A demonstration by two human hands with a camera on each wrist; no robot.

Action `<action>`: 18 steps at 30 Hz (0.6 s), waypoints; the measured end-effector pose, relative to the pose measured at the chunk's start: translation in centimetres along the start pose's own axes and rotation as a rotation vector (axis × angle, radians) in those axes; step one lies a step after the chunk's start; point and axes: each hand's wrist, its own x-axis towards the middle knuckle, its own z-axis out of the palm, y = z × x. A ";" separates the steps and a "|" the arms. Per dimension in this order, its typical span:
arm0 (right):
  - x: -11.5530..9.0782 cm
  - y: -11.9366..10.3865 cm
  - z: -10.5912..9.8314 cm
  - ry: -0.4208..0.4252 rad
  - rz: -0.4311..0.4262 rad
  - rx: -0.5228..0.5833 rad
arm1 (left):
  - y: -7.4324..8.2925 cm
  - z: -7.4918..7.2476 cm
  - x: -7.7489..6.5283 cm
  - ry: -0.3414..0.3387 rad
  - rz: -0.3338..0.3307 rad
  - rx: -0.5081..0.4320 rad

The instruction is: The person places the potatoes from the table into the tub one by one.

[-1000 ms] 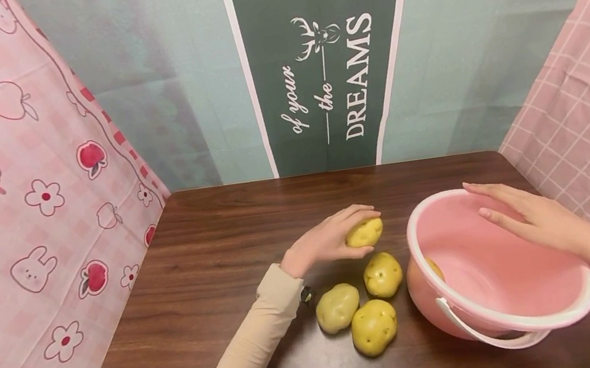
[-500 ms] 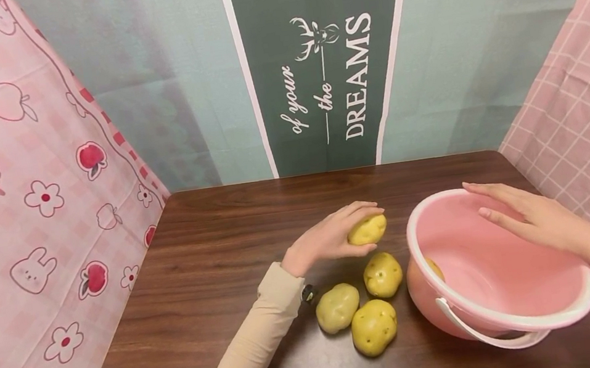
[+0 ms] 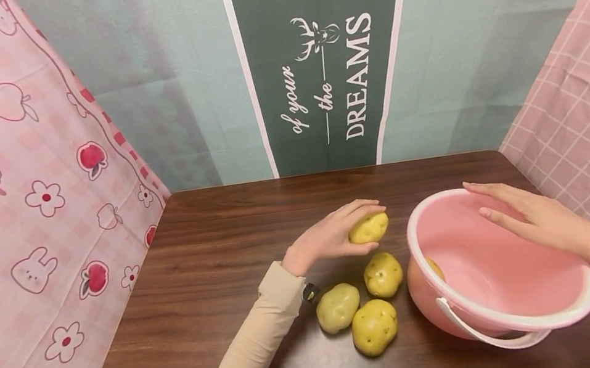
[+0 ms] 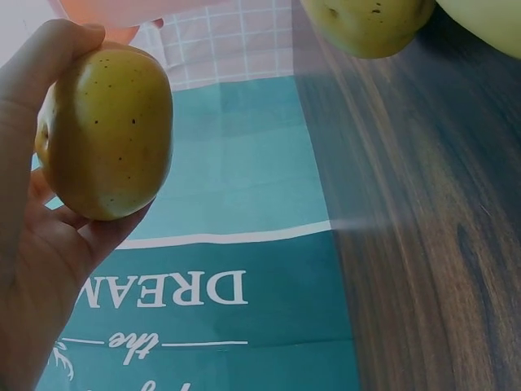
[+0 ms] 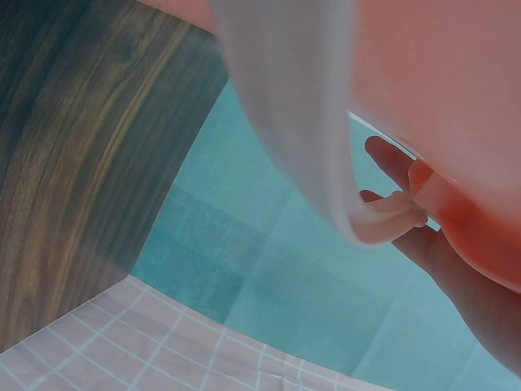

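My left hand [image 3: 330,235] holds a yellow potato [image 3: 369,228] above the dark wooden table, left of a pink bucket [image 3: 504,243]. In the left wrist view, the thumb lies over one end of the potato [image 4: 114,130] and fingers show under the other. Below this hand lie three more potatoes: one nearest the bucket [image 3: 383,275], a paler one [image 3: 338,308] and a front one [image 3: 375,327]. My right hand [image 3: 545,216] grips the bucket's rim, thumb inside and fingers outside. Part of another potato [image 3: 434,267] shows inside the bucket, mostly hidden by its wall.
The bucket's white handle [image 3: 494,335] hangs down at its front. A pink patterned cloth [image 3: 51,241] stands on the left, a grey-green cloth with lettering [image 3: 315,82] behind the table [image 3: 214,250], and a pink checked cloth [image 3: 581,103] on the right.
My left hand has shifted slightly to the right and away from me, with the potato in its grip. The right hand, the bucket and the potatoes on the table have stayed put.
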 end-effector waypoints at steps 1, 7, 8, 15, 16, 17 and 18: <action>0.0 0.0 0.0 0.000 0.000 0.000 | 0.0 0.0 0.0 0.002 0.000 -0.001; 0.0 0.0 0.0 -0.004 0.002 0.000 | 0.3 -0.3 0.1 0.013 -0.003 -0.009; 0.0 0.0 0.0 -0.004 0.002 0.001 | 0.3 -0.3 0.1 0.015 -0.003 -0.009; 0.0 0.0 0.0 0.008 -0.010 -0.006 | 0.4 -0.5 0.4 0.044 0.017 -0.004; 0.0 0.0 0.0 0.009 -0.011 -0.007 | 0.4 -0.5 0.4 0.046 0.020 -0.003; 0.0 0.0 0.0 0.010 -0.012 -0.008 | 0.5 -0.5 0.4 0.045 0.018 -0.001; 0.0 0.0 0.0 0.010 -0.012 -0.009 | 0.5 -0.5 0.4 0.043 0.013 0.000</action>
